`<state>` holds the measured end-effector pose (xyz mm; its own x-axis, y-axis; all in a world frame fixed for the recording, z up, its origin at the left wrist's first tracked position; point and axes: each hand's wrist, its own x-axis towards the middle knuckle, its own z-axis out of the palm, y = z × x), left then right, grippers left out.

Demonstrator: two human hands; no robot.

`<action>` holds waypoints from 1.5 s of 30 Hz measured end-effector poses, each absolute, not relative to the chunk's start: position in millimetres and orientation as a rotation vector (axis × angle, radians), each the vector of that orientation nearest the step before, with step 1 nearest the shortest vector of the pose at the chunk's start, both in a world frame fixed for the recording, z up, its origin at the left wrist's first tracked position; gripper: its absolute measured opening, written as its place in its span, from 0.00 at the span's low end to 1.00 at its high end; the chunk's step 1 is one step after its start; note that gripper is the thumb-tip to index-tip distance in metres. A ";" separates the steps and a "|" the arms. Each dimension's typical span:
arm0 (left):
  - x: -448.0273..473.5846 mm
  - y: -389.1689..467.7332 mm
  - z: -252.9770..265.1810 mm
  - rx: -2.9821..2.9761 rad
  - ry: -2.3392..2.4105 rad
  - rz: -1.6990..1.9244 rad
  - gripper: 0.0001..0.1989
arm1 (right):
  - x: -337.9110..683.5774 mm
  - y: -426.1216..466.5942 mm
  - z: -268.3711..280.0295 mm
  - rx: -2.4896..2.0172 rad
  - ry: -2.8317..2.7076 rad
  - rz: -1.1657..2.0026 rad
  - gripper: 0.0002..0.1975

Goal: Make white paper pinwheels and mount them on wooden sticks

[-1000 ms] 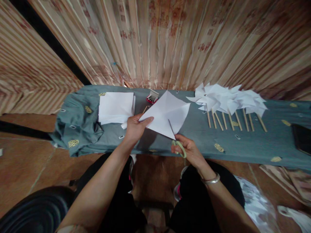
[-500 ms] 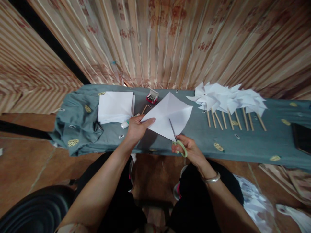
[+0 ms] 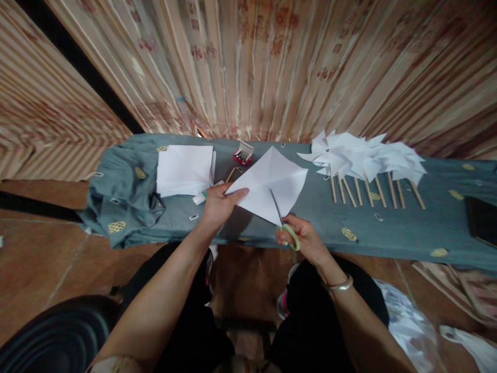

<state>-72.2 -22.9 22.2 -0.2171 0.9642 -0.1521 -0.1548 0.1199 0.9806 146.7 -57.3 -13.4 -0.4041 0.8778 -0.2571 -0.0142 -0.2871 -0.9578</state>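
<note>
My left hand (image 3: 220,202) pinches the left corner of a white square sheet of paper (image 3: 267,178), thumb on top. The sheet is turned cornerwise above the cloth and shows faint creases. In my right hand (image 3: 301,235) is a pair of scissors (image 3: 288,231) with pale green handles. Their blade lies over the near corner of the sheet, its tip pointing toward the paper's middle. Just beyond my left hand are a wooden stick (image 3: 231,174) and a small white-and-green item (image 3: 200,198), partly covered by the hand.
A stack of white paper (image 3: 185,170) lies left on the green cloth (image 3: 264,235). A small red box (image 3: 243,154) of metal pieces stands behind. Several paper pinwheels (image 3: 365,155) on sticks lie right, with a dark flat object (image 3: 481,220) at the edge. A curtain (image 3: 264,72) hangs behind.
Almost nothing differs. The sheet and the scissors have shifted very slightly; both hands keep their holds.
</note>
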 end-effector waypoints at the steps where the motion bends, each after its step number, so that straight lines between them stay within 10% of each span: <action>1: -72.3 -23.0 22.1 0.882 1.325 1.334 0.17 | 146.6 -57.3 -13.3 -1.142 -1.298 1.763 0.27; 34: -92.0 -17.4 23.4 0.834 1.348 1.500 0.16 | 186.9 -66.5 -2.0 -1.129 -1.492 1.994 0.27; 45: -77.2 -25.8 17.8 0.993 1.325 1.000 0.09 | 210.4 -58.4 9.1 -1.374 -1.366 0.954 0.28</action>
